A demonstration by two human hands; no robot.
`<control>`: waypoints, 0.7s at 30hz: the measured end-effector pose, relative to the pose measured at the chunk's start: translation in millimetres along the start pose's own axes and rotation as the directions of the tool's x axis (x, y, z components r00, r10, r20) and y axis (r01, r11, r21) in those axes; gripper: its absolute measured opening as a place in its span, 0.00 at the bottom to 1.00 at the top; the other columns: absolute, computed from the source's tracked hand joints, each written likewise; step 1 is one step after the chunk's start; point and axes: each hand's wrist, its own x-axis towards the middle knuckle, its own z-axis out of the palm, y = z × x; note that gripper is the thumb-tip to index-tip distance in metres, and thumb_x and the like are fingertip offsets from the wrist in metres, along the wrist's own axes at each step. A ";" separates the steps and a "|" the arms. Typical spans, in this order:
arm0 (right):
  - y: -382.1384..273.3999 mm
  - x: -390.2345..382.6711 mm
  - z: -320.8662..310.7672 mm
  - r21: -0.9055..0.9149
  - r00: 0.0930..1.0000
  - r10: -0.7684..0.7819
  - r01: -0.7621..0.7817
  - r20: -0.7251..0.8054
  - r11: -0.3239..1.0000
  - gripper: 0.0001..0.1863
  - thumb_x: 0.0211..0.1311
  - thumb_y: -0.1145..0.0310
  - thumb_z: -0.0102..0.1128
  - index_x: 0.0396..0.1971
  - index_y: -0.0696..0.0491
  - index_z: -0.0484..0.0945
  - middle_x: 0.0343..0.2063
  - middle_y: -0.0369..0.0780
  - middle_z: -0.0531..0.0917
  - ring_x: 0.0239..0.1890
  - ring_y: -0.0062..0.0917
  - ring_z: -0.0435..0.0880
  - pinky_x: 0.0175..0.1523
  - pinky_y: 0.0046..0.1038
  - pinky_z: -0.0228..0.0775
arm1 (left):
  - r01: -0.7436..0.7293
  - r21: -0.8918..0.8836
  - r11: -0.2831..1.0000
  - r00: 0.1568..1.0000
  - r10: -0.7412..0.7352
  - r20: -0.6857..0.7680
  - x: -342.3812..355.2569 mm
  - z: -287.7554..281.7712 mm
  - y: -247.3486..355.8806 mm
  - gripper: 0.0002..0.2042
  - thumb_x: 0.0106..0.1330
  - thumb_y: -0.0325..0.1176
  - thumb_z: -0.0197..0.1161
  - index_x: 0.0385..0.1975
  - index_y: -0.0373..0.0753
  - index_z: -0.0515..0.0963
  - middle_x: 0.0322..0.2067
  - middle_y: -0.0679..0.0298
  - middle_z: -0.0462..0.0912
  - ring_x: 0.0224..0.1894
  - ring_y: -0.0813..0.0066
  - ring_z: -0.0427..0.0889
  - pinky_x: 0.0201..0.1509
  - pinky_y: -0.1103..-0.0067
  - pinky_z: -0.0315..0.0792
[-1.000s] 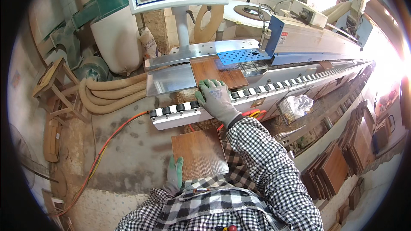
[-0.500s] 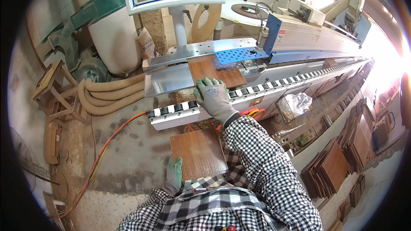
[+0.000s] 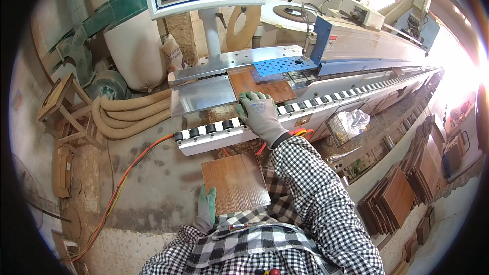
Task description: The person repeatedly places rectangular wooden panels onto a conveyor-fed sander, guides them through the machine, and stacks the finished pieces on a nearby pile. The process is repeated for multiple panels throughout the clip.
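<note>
– Hands?
– Right hand stretched forward, palm down at near edge of upper board, partly under blue plate; cannot tell if gripping. Left hand low, grasping lower board by its left side.
– Count?
– Two boards at hand, one plate.

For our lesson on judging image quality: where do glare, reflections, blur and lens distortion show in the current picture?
Head view: glare whites out the right side, swallowing detail beyond the roller rail; head view: a pale sheen on the lower brown board; head view: no obvious motion blur on the right hand; head view: fisheye framing, with black corners.
</note>
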 end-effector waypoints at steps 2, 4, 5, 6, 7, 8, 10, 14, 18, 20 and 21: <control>7.8 -1.7 0.9 -0.024 1.000 0.001 -0.002 -0.027 1.000 0.14 0.66 0.56 0.60 0.44 0.48 0.81 0.46 0.39 0.83 0.52 0.38 0.81 0.58 0.41 0.70 | -0.010 -0.012 1.000 1.000 0.010 0.001 1.9 0.3 -3.0 0.19 0.80 0.39 0.54 0.61 0.33 0.69 0.49 0.62 0.79 0.48 0.75 0.80 0.50 0.76 0.78; 13.8 -3.4 -0.2 -0.012 1.000 0.028 -0.028 0.006 1.000 0.14 0.66 0.57 0.60 0.44 0.48 0.81 0.47 0.39 0.82 0.52 0.38 0.81 0.58 0.41 0.70 | -0.019 0.068 0.997 0.998 0.015 0.057 1.9 -3.2 -0.4 0.21 0.81 0.42 0.52 0.65 0.35 0.65 0.54 0.58 0.78 0.51 0.71 0.82 0.52 0.73 0.81; 16.0 -3.9 -1.5 -0.006 0.999 0.040 -0.040 0.023 0.999 0.14 0.65 0.57 0.61 0.44 0.48 0.81 0.47 0.39 0.82 0.52 0.38 0.80 0.58 0.41 0.69 | -0.024 0.108 0.994 0.996 0.015 0.084 1.4 -4.5 1.9 0.23 0.81 0.43 0.51 0.68 0.37 0.62 0.57 0.56 0.77 0.53 0.69 0.83 0.53 0.72 0.83; 18.5 -4.4 -3.4 -0.009 0.999 0.039 -0.039 0.025 0.999 0.14 0.65 0.56 0.61 0.45 0.48 0.81 0.49 0.40 0.82 0.53 0.38 0.80 0.58 0.42 0.69 | 0.003 0.106 0.994 0.996 -0.012 0.086 1.4 -5.3 3.0 0.23 0.81 0.43 0.51 0.68 0.37 0.62 0.57 0.56 0.77 0.53 0.68 0.84 0.52 0.72 0.83; 22.0 -5.7 -5.3 -0.012 0.999 0.036 -0.035 0.024 0.999 0.15 0.65 0.56 0.61 0.45 0.48 0.81 0.49 0.40 0.82 0.54 0.38 0.80 0.59 0.42 0.69 | 0.030 0.103 0.994 0.995 -0.039 0.089 1.3 -5.5 4.3 0.23 0.81 0.43 0.51 0.68 0.37 0.62 0.57 0.55 0.77 0.53 0.68 0.84 0.52 0.71 0.84; 25.8 -7.1 -7.2 -0.015 0.999 0.032 -0.032 0.024 0.999 0.15 0.65 0.56 0.61 0.46 0.48 0.81 0.49 0.40 0.82 0.54 0.38 0.80 0.59 0.42 0.69 | 0.057 0.100 0.993 0.993 -0.066 0.093 1.4 -5.3 4.9 0.23 0.81 0.43 0.51 0.68 0.37 0.61 0.57 0.55 0.77 0.53 0.67 0.84 0.52 0.71 0.84; 30.4 -7.6 -10.4 -0.023 0.998 0.041 -0.040 0.040 0.999 0.17 0.64 0.56 0.62 0.48 0.48 0.81 0.50 0.40 0.82 0.55 0.38 0.80 0.60 0.42 0.69 | 0.041 -0.001 0.999 0.992 -0.041 0.117 2.6 -4.5 0.8 0.23 0.81 0.43 0.51 0.68 0.37 0.60 0.57 0.54 0.78 0.52 0.66 0.85 0.51 0.70 0.84; 40.8 -9.8 -23.4 -0.073 0.990 0.087 -0.079 0.109 0.994 0.19 0.65 0.54 0.61 0.50 0.48 0.81 0.52 0.40 0.82 0.57 0.38 0.79 0.62 0.42 0.68 | 0.016 -0.030 0.999 0.994 -0.013 0.111 4.5 -6.1 -4.5 0.24 0.81 0.43 0.52 0.68 0.38 0.60 0.56 0.54 0.78 0.52 0.65 0.85 0.51 0.70 0.85; 65.5 -15.6 -30.0 -0.147 0.979 0.184 -0.169 0.089 0.974 0.21 0.68 0.52 0.57 0.53 0.48 0.82 0.54 0.41 0.82 0.58 0.39 0.79 0.62 0.43 0.67 | -0.002 -0.066 0.998 1.000 0.002 0.006 0.0 1.8 -0.9 0.18 0.79 0.37 0.54 0.62 0.32 0.69 0.50 0.60 0.80 0.46 0.75 0.81 0.49 0.77 0.79; 89.2 -21.2 -28.1 -0.178 0.977 0.209 -0.199 0.037 0.964 0.20 0.68 0.52 0.58 0.51 0.48 0.82 0.52 0.41 0.83 0.56 0.39 0.80 0.61 0.42 0.69 | 0.018 -0.068 0.997 1.000 -0.018 0.006 -1.7 4.8 6.3 0.18 0.79 0.37 0.54 0.62 0.33 0.69 0.50 0.60 0.80 0.46 0.74 0.80 0.49 0.76 0.78; 97.7 -22.7 -29.8 -0.195 0.975 0.220 -0.209 0.037 0.958 0.19 0.68 0.52 0.59 0.50 0.48 0.82 0.51 0.41 0.83 0.56 0.39 0.80 0.60 0.42 0.69 | 0.015 -0.051 0.999 1.000 -0.015 -0.005 -2.2 4.3 5.4 0.18 0.79 0.37 0.54 0.62 0.33 0.69 0.50 0.60 0.80 0.46 0.74 0.80 0.49 0.76 0.78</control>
